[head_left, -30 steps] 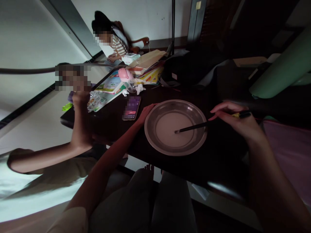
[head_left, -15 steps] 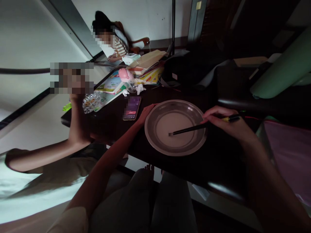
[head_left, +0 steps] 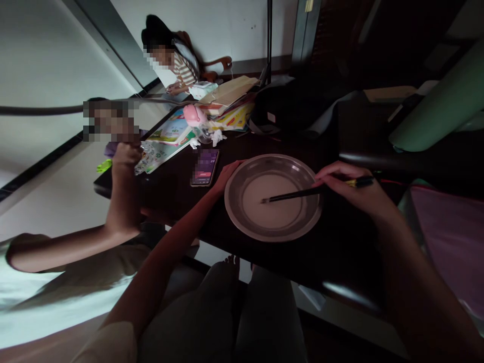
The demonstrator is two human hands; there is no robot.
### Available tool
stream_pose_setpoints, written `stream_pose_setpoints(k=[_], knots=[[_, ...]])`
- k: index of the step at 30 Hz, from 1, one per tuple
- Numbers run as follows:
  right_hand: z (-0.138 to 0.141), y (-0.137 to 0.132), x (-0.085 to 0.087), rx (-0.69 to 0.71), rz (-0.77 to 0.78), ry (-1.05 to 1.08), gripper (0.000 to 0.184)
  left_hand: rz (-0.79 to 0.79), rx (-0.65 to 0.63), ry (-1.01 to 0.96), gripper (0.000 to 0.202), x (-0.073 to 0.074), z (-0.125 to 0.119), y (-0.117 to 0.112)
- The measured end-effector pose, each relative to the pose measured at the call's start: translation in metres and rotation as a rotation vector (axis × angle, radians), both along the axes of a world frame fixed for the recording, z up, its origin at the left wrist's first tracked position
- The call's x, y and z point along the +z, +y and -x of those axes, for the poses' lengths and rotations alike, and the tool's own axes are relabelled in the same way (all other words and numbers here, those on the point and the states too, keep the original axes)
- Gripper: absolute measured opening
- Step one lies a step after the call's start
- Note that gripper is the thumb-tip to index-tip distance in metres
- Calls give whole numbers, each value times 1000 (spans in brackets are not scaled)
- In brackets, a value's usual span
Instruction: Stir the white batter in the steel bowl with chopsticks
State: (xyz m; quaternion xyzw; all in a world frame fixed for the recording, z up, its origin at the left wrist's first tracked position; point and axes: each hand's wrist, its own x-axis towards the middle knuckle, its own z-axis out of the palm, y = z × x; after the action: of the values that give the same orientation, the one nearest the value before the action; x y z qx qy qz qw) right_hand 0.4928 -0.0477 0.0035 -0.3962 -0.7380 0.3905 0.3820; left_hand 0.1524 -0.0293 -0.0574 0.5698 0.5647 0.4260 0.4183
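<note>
A round metal dish (head_left: 236, 219) with a wide rim sits on the dark table in front of me. Its flat bottom looks pale; whether liquid covers it I cannot tell. At the dish's left side, my left hand (head_left: 227, 177) holds the rim, fingers partly hidden behind it. My right hand (head_left: 342, 182) is closed around a slim black paintbrush (head_left: 293, 195) with a yellow band near its back end. The brush slants left over the dish, its tip above or on the bottom, left of the middle.
A phone (head_left: 204, 169) lies left of the dish. Beyond are booklets (head_left: 170, 130), a pink-lidded bottle (head_left: 194, 116), crumpled tissue (head_left: 218, 137) and a black bag (head_left: 291, 113). A purple item (head_left: 449, 237) lies right. One person's arm (head_left: 123, 201) rests at left; another person (head_left: 185, 70) sits farther back.
The brush tip has shifted slightly up and left over the dish's bottom. My left hand stays at the rim. The neighbouring person's head and raised hand have moved a little.
</note>
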Motion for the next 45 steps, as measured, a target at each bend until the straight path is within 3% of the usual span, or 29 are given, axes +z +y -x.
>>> stream_pose_setpoints(k=[4, 10, 16, 21, 27, 33, 39, 42, 45], knots=[[-9, 3, 0, -113, 35, 50, 8, -21, 3, 42, 45, 1, -2, 0], [-1, 1, -1, 38, 12, 10, 10, 6, -12, -11, 46, -5, 2, 3], [-7, 1, 1, -116, 57, 69, 6, 1, -28, -36, 46, -10, 4, 5], [0, -2, 0, 41, 59, 19, 8, 6, -31, -58, 46, -9, 5, 4], [-9, 1, 0, -91, 17, 49, 7, 4, -20, -31, 46, -5, 2, 2], [1, -1, -1, 27, 3, 14, 7, 0, -25, -43, 47, -7, 4, 3], [-9, 1, 1, -131, 22, 78, 7, -6, -23, -54, 48, -9, 4, 3], [-6, 0, 0, -49, 70, 61, 8, 2, -19, -58, 47, -10, 5, 3], [2, -1, -4, 9, 7, 19, 9, 0, -18, -42, 46, -9, 6, 3]])
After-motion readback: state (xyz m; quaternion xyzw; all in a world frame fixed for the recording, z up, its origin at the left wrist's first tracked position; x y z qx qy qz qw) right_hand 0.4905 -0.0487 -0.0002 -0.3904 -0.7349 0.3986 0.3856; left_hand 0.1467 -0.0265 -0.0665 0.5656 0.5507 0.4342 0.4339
